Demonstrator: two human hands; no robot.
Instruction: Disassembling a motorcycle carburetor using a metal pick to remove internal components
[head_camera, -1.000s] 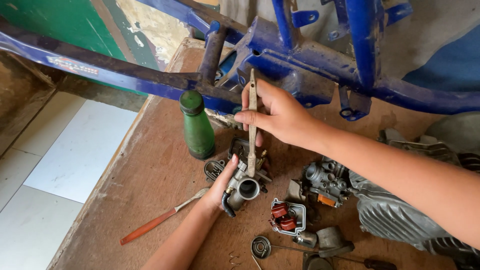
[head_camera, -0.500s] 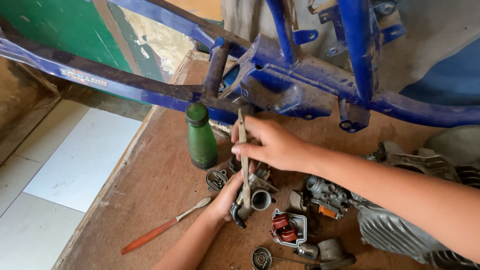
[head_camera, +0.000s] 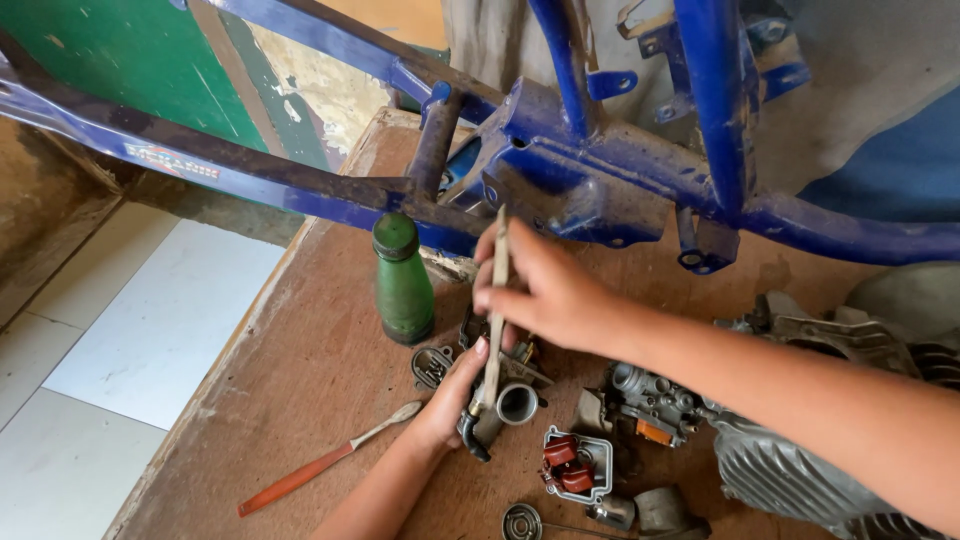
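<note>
right hand grips upright stick; left hand clasps carburetor beneath.

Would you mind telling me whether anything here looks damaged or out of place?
The blue frame has worn, scuffed paint with dark bare patches. Loose engine parts lie scattered on the wooden board around the carburetor, and a screwdriver lies askew. Nothing looks spilled.

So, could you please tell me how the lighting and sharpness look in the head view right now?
Head view: even daylight with soft shadows, and no harsh glare on the blue frame. The right hand with its thin stick, the left hand on the carburettor and the green bottle are sharp; lines bend slightly near the edges.
</note>
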